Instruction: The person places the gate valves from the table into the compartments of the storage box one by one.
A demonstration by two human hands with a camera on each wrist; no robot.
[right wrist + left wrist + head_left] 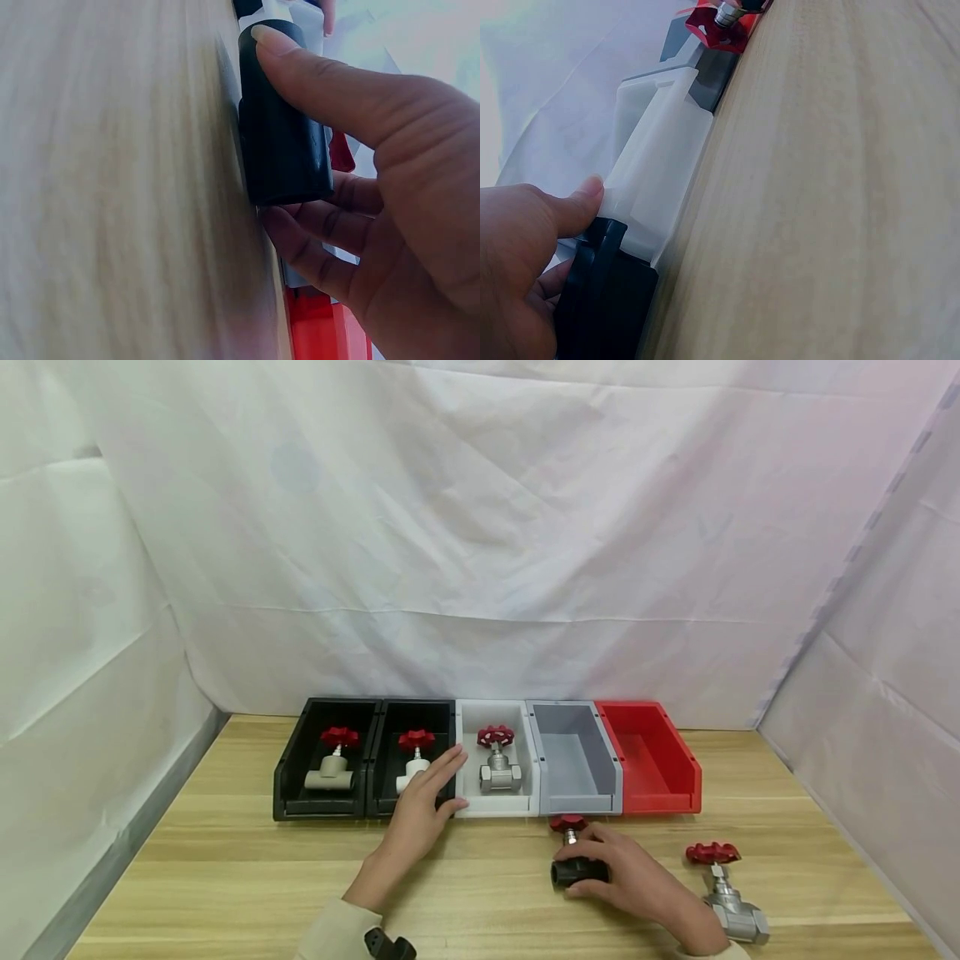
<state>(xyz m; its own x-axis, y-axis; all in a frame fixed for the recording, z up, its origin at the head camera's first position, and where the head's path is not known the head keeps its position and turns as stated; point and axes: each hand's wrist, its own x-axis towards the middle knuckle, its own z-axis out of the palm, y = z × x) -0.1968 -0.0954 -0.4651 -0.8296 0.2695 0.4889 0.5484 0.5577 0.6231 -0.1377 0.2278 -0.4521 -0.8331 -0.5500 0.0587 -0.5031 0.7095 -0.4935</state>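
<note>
In the head view my right hand (636,878) grips a black gate valve (567,874) with a red handwheel, just in front of the grey bin. The right wrist view shows the thumb along the black valve body (281,142) and the other fingers on its far side. My left hand (420,817) rests at the border between the second black bin (378,752) and the white bin (534,777), fingers extended. A white valve (408,774) in that black bin is partly covered by this hand. Inside the white bin stands a silver metal valve (499,774).
A beige valve (332,774) stands in the leftmost black bin (288,793). The grey bin (572,752) and red bin (693,777) complete the row on the right. Another silver valve (738,917) with a red wheel sits on the wooden table (262,893) beside my right wrist.
</note>
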